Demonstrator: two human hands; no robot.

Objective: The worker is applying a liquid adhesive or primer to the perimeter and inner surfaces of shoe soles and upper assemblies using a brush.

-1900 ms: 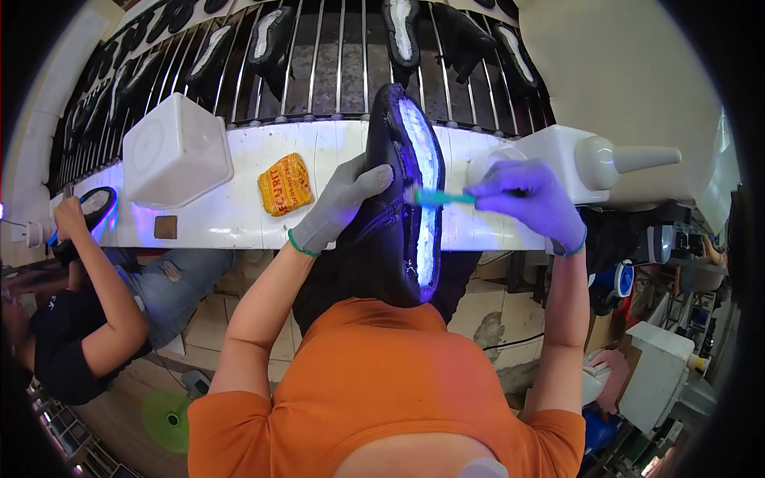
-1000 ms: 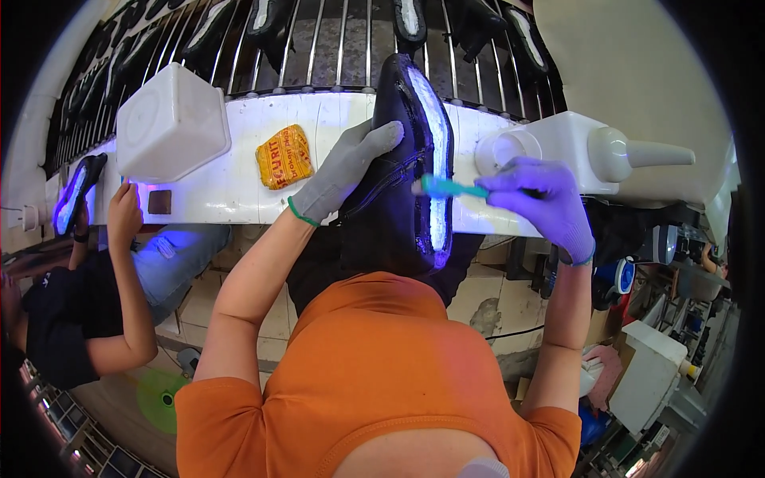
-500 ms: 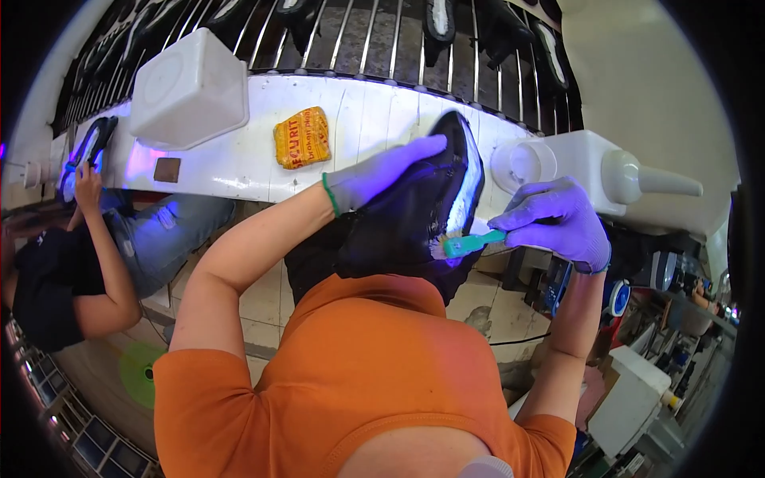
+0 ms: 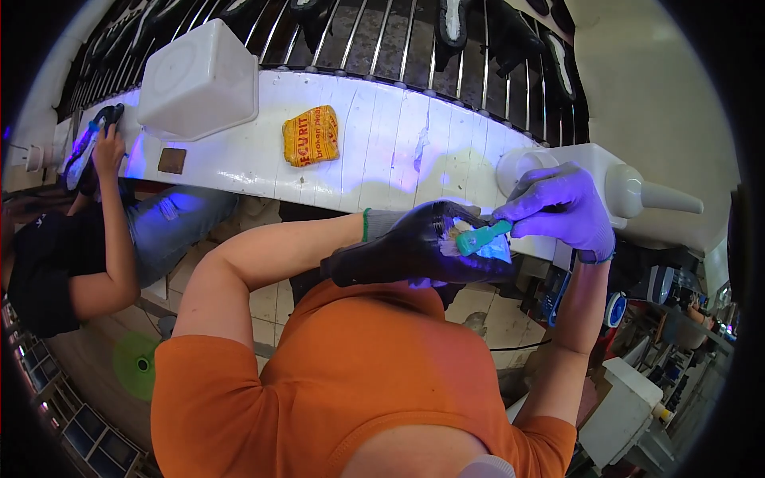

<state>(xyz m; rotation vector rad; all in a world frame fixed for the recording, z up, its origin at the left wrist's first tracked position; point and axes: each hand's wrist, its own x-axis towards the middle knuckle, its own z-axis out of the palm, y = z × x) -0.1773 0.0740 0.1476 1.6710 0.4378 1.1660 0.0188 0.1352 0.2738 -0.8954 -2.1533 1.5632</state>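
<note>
A black boot (image 4: pixel 382 253) lies sideways in front of my chest, its whitish sole side turned to the right. My left hand (image 4: pixel 382 224), in a pale glove, grips the boot from behind; most of its fingers are hidden by it. My gloved right hand (image 4: pixel 564 209) pinches the handle of a small green brush (image 4: pixel 484 237). The brush's bristles touch the whitish underside of the boot. Beside the right hand is a round clear cup (image 4: pixel 516 165), partly covered by the fingers.
A long white bench (image 4: pixel 374 151) carries a white square container (image 4: pixel 195 84), a yellow taped bundle (image 4: pixel 311 137) and a brown square piece (image 4: pixel 171 160). A white jug with a spout (image 4: pixel 629 191) stands right. Behind runs a roller rack (image 4: pixel 382 40) with black footwear. Another person (image 4: pixel 88 239) works at left.
The boot has swung from pointing away to lying sideways, lower and nearer my body. My left hand has gone behind it. The brush stays at its underside, slightly higher and farther right.
</note>
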